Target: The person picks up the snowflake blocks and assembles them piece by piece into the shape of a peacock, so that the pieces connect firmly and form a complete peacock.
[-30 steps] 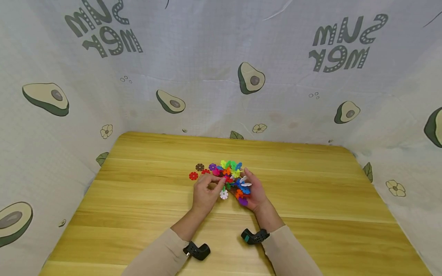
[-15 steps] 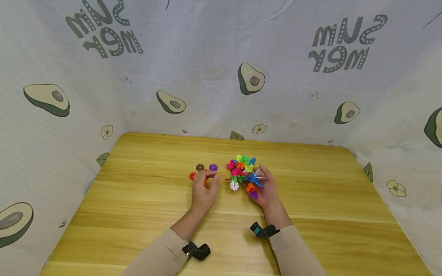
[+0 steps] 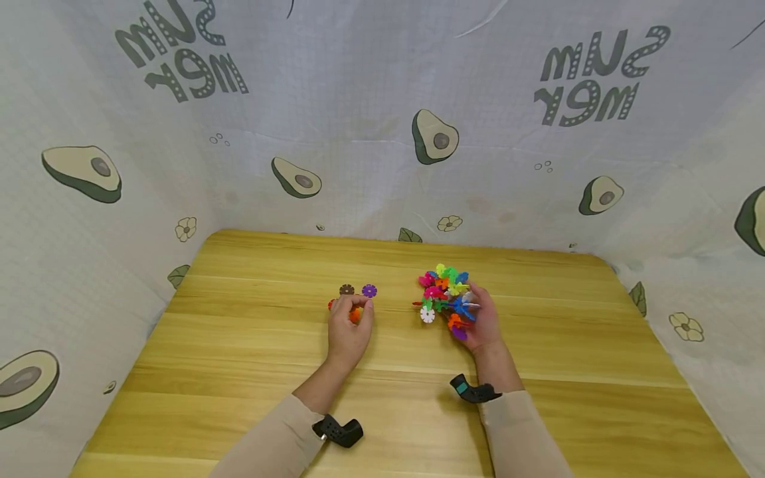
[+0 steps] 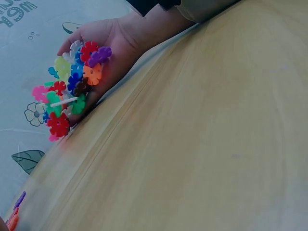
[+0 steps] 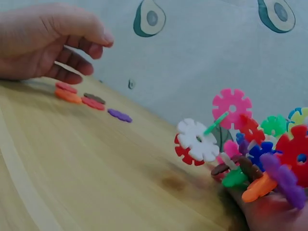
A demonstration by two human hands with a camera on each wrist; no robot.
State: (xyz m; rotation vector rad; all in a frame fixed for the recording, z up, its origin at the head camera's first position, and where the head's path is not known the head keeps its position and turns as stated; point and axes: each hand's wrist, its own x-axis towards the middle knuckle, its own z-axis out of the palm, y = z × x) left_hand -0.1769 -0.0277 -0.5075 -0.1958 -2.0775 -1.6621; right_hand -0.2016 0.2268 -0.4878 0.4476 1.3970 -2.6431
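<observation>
My right hand cradles a cluster of interlocked plastic snowflake discs in many colours, its fingers around the far side. A white disc juts from the cluster in the right wrist view, and a purple one shows close to the palm. To the left, my left hand hovers over a few loose discs with relaxed, bent fingers and nothing between them. Beside those fingertips lie a brown disc and a purple disc; an orange disc is partly hidden under the hand.
Both hands work above a wooden table. A white curtain printed with avocados stands behind and at the sides. Each wrist wears a black camera mount, the left one low over the table.
My right hand has carried the disc cluster to the right, away from the left hand. My left hand has let go of the cluster and moved back slightly left over the loose discs.
</observation>
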